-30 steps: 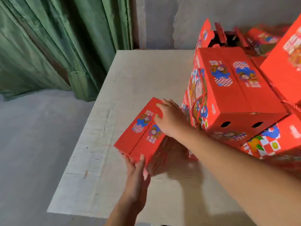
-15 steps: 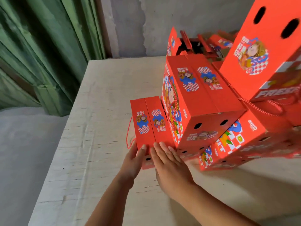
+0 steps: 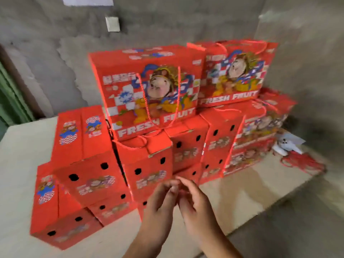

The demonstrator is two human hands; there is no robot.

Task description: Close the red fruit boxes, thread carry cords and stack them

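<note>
Fingertips of the left hand (image 3: 160, 203) and right hand (image 3: 193, 203) meet, loosely curled; whether they pinch anything is too blurred to tell. Just beyond, closed red fruit boxes (image 3: 147, 164) stand stacked on the table (image 3: 242, 198), 2 upright boxes (image 3: 149, 88) with red carry cords (image 3: 143, 97) on top.

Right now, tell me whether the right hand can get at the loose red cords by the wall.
Probably yes: the right hand is free, and bare table lies between it and the red cords.
</note>
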